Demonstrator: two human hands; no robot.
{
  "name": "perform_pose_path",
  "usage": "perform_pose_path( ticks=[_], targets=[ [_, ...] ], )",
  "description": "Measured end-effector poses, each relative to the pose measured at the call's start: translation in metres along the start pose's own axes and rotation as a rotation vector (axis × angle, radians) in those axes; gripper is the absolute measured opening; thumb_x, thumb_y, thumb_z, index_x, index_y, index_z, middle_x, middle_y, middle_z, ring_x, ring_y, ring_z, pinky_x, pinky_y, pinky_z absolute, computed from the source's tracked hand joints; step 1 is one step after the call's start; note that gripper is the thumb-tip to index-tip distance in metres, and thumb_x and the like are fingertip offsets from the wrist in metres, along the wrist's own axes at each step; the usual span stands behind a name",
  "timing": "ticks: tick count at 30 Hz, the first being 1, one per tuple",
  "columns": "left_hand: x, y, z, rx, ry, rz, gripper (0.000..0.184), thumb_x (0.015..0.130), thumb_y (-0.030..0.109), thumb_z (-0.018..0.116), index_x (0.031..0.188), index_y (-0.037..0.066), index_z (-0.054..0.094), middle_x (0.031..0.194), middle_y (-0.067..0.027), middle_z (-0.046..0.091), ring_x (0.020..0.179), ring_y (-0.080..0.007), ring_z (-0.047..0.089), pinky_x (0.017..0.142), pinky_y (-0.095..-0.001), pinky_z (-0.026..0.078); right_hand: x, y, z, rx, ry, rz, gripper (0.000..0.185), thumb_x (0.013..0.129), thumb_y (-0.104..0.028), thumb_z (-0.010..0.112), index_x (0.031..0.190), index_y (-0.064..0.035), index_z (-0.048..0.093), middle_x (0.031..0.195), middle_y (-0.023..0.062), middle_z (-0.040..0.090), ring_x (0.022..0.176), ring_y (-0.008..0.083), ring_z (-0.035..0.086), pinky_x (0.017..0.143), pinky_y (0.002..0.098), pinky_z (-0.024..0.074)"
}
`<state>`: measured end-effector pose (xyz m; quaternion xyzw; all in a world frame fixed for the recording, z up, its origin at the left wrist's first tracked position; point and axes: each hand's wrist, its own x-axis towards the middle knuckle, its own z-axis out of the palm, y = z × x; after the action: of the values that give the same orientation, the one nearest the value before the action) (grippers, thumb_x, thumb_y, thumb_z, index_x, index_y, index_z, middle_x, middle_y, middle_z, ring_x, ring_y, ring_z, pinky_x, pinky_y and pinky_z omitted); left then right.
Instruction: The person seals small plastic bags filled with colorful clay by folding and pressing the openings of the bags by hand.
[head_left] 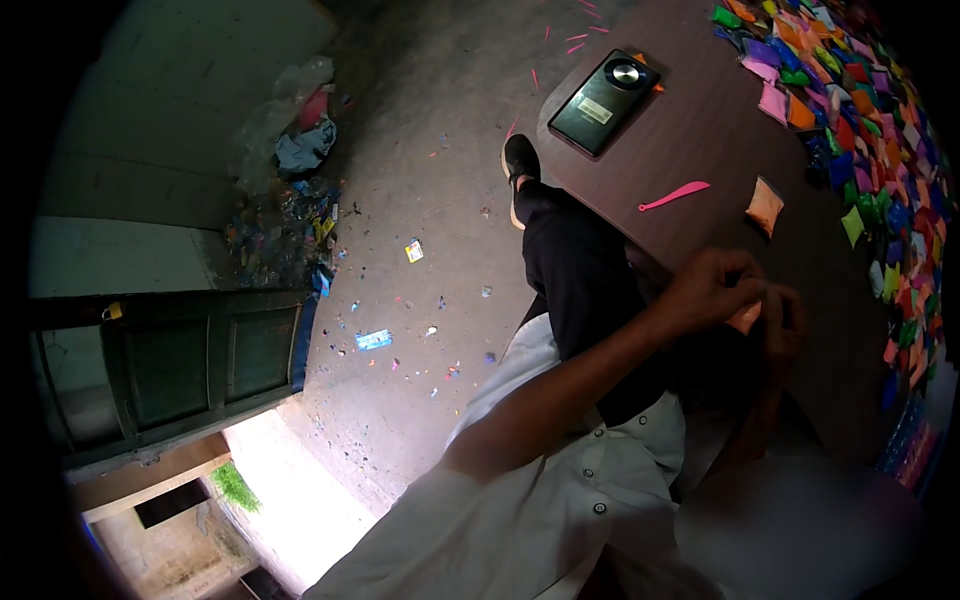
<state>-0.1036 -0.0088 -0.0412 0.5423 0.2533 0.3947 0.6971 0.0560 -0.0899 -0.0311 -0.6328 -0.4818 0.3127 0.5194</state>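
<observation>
My left hand (pixel 712 292) and my right hand (pixel 785 328) meet above my lap at the table's edge. Both are closed, fingers pinched around a small orange packet (pixel 744 317), which they partly hide. On the brown table (pixel 690 135) just beyond them lies another orange packet (pixel 765 207), clear-wrapped and pillow-shaped. A pink plastic knife (pixel 675 195) rests to its left.
A dark smartphone (pixel 605 102) lies at the table's far corner. Many-coloured small packets (pixel 890 180) are heaped along the right. Litter (pixel 374 340) dots the floor, beside a green door (pixel 170 365) and piled plastic waste (pixel 290 215).
</observation>
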Motion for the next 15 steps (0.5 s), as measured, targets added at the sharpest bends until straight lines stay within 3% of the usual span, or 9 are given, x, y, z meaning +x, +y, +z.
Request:
perform_pose_path(
  ticks=[8, 11, 15],
  targets=[
    [-0.001, -0.001, 0.001, -0.003, -0.021, -0.013, 0.018, 0.097, 0.018, 0.067, 0.089, 0.001, 0.067, 0.071, 0.0028, 0.06, 0.066, -0.0022, 0.056, 0.057, -0.0221, 0.044, 0.0, 0.012, -0.001, 0.082, 0.028, -0.003, 0.013, 0.103, -0.016, 0.059, 0.101, -0.0041, 0.064, 0.087, -0.0026, 0.059, 0.077, 0.0055, 0.051, 0.066, 0.0235, 0.0396],
    [0.001, -0.003, 0.005, -0.044, 0.093, 0.08, 0.019, 0.098, 0.018, 0.065, 0.089, 0.001, 0.067, 0.071, 0.0024, 0.06, 0.065, -0.0022, 0.056, 0.056, -0.0223, 0.044, 0.0, 0.012, 0.0, 0.153, 0.089, 0.031, 0.015, 0.104, -0.018, 0.059, 0.101, -0.0048, 0.064, 0.083, -0.0041, 0.056, 0.073, 0.0042, 0.047, 0.063, 0.0229, 0.0365],
    [-0.001, 0.001, -0.001, -0.083, 0.061, -0.029, 0.021, 0.099, 0.019, 0.064, 0.091, 0.001, 0.068, 0.074, 0.0019, 0.063, 0.067, -0.0033, 0.057, 0.058, -0.0229, 0.046, 0.0, 0.003, 0.006, 0.142, 0.1, 0.009, 0.017, 0.104, -0.021, 0.059, 0.101, -0.0054, 0.064, 0.078, -0.0059, 0.052, 0.069, 0.0033, 0.042, 0.061, 0.0223, 0.0327]
  ],
)
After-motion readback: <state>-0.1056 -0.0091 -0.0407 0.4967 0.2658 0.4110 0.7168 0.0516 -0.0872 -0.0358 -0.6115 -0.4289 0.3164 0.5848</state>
